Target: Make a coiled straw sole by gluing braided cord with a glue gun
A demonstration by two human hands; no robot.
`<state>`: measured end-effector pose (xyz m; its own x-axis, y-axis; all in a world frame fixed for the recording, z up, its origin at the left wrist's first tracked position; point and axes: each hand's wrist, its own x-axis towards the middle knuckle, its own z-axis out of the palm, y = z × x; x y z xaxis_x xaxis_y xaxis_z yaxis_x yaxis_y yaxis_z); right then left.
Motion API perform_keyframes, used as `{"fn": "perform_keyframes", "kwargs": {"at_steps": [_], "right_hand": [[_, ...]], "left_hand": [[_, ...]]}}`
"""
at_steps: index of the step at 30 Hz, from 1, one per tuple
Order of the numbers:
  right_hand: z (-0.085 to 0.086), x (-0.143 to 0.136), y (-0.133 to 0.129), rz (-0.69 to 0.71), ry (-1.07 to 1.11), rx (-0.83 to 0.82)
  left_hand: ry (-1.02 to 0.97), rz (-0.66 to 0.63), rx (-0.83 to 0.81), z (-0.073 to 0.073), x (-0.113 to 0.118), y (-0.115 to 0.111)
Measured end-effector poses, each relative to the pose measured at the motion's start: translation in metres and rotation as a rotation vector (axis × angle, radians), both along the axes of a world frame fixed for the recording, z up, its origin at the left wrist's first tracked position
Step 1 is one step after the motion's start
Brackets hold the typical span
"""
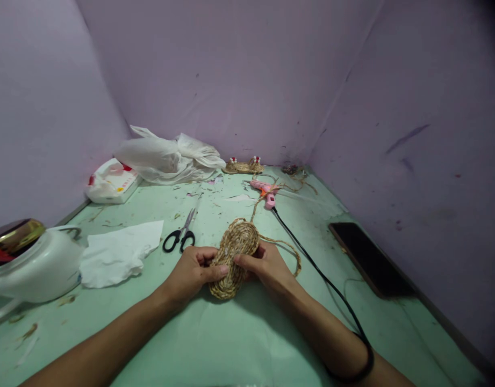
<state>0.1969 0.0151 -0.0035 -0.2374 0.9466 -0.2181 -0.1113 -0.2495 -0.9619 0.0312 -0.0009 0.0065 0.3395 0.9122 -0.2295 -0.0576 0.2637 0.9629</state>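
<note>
A straw-coloured, sole-shaped pad of coiled, braided fibre (231, 248), waisted at its middle, is held tilted between both hands. The left hand (193, 271) pinches its left edge, the right hand (269, 266) its right; both thumbs press flat on the ridged face, other fingers mostly hidden beneath. A loose twisted cord of like fibre (299, 262) curves just right of the grip. Left of the grip lie black-handled metal scissors (186, 232), then crumpled white paper (118, 255); beyond it, a pink plastic glue gun (270, 201).
</note>
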Motion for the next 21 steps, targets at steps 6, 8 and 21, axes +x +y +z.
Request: {"fn": "perform_keyframes", "kwargs": {"at_steps": [6, 8, 21], "right_hand": [[0.0072, -0.0013, -0.0017, -0.025, -0.005, 0.011], [0.0082, -0.0017, -0.0024, -0.027, -0.008, 0.014], [0.0096, -0.0035, -0.0037, -0.039, -0.012, 0.004]], "left_hand": [[-0.002, -0.007, -0.024, -0.0009, 0.0006, 0.0004], [-0.011, -0.01, -0.036, -0.0011, 0.0005, 0.001], [-0.039, -0.004, -0.072, -0.0014, 0.0011, 0.002]]}}
